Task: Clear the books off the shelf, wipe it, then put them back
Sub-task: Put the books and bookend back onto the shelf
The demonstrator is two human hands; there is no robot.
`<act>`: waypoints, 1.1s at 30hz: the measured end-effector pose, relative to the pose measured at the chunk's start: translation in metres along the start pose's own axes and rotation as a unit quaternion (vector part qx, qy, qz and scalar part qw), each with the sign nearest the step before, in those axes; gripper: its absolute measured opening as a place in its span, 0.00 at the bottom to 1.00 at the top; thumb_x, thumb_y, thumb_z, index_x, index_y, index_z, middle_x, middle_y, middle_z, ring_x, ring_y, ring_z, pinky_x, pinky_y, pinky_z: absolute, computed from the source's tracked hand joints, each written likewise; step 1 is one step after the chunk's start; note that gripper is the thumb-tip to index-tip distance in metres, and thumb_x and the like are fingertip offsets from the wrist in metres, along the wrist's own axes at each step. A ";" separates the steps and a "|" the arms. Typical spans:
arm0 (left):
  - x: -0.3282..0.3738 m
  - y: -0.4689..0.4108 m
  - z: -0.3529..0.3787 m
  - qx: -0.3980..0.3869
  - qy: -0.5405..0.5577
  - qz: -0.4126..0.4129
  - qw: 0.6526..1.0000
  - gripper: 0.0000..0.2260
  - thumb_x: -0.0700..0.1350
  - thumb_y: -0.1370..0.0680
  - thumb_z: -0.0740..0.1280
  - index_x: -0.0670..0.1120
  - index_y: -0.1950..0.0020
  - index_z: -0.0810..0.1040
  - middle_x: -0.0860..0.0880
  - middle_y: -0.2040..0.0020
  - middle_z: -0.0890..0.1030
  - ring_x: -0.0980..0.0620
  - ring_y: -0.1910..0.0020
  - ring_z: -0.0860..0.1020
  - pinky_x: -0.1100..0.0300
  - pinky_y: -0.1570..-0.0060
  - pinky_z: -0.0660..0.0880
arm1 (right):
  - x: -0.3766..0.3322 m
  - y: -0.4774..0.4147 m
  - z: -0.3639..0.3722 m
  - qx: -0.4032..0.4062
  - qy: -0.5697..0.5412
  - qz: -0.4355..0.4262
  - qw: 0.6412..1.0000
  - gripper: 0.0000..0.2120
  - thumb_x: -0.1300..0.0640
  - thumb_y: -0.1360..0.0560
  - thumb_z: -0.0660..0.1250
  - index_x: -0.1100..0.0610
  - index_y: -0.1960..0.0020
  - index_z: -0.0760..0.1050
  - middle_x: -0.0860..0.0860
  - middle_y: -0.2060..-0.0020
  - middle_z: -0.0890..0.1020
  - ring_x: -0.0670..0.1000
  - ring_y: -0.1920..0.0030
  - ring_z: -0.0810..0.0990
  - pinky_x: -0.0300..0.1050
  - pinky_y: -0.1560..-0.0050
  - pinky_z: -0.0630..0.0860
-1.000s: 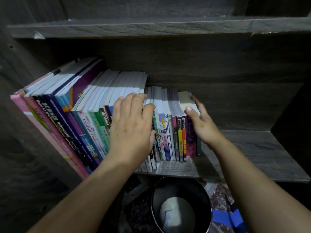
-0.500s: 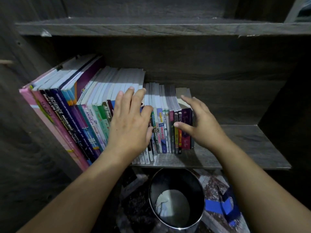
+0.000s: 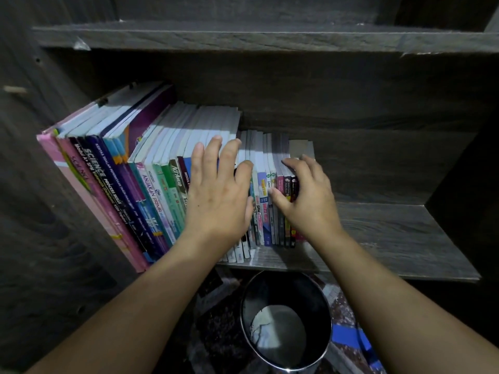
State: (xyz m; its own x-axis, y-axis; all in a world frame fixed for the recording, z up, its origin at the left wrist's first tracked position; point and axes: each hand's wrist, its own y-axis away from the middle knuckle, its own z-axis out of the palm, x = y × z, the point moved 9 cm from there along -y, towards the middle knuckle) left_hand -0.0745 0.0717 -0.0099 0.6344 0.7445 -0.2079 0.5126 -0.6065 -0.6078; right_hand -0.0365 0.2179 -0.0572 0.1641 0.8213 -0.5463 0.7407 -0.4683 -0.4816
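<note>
A row of books (image 3: 151, 201) stands at the left of the dark wooden shelf (image 3: 391, 238), tall workbooks leaning left and a set of small books (image 3: 266, 211) at the row's right end. My left hand (image 3: 218, 195) lies flat on the spines in the middle of the row, fingers straight and reaching over the top edges. My right hand (image 3: 310, 201) holds the rightmost small books, fingers curled over their tops and thumb pressed on the spines.
The shelf's right half is bare board. An upper shelf (image 3: 243, 36) runs close overhead and a side panel (image 3: 40, 211) closes the left. Below the shelf's front edge stands a round black bin (image 3: 286, 322) with a pale crumpled cloth (image 3: 278, 330) inside.
My right hand has shifted from the side of the end book onto the tops of the small books, its thumb sliding left across the spines. The left hand has stayed on the spines.
</note>
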 end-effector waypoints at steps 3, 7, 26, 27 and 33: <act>-0.001 0.001 -0.001 0.007 0.008 0.009 1.000 0.22 0.51 0.31 0.73 0.43 0.41 0.77 0.39 0.31 0.67 0.37 0.28 0.60 0.42 0.27 0.45 | 0.000 -0.003 0.003 0.002 -0.010 0.005 1.000 0.27 0.47 0.28 0.71 0.48 0.32 0.68 0.52 0.30 0.67 0.59 0.29 0.62 0.59 0.31 0.64; -0.003 0.007 -0.005 0.038 0.033 0.020 0.999 0.25 0.50 0.31 0.74 0.42 0.38 0.73 0.39 0.30 0.64 0.37 0.26 0.56 0.44 0.26 0.42 | 0.000 -0.002 0.000 -0.034 -0.032 -0.017 0.999 0.33 0.45 0.30 0.71 0.42 0.29 0.62 0.53 0.27 0.61 0.58 0.25 0.55 0.61 0.29 0.60; -0.023 0.020 -0.009 0.065 0.089 0.036 0.993 0.37 0.57 0.33 0.74 0.42 0.32 0.63 0.40 0.29 0.65 0.40 0.27 0.60 0.46 0.25 0.49 | -0.026 0.001 0.012 -0.010 0.132 -0.049 0.990 0.31 0.38 0.29 0.69 0.38 0.29 0.64 0.54 0.26 0.63 0.61 0.26 0.56 0.74 0.32 0.53; -0.025 0.021 -0.011 0.063 0.087 0.046 0.993 0.38 0.57 0.33 0.74 0.42 0.31 0.62 0.39 0.29 0.66 0.40 0.26 0.61 0.47 0.25 0.50 | -0.027 0.001 0.013 -0.007 0.130 -0.046 0.990 0.30 0.39 0.29 0.69 0.39 0.29 0.65 0.54 0.26 0.63 0.61 0.26 0.57 0.74 0.32 0.53; -0.036 0.025 -0.016 0.044 0.016 0.025 0.999 0.50 0.65 0.36 0.74 0.40 0.26 0.56 0.41 0.28 0.62 0.39 0.25 0.57 0.40 0.27 0.44 | -0.028 0.000 0.011 -0.009 0.118 -0.022 0.993 0.34 0.30 0.33 0.66 0.38 0.31 0.66 0.52 0.26 0.62 0.58 0.26 0.56 0.71 0.31 0.53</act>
State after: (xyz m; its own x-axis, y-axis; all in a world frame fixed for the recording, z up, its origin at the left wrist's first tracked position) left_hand -0.0754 0.0248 -0.0054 0.6774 0.7033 -0.2158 0.4277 -0.6151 -0.6624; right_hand -0.0481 0.1910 -0.0498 0.2780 0.8949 -0.3492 0.7617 -0.4269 -0.4875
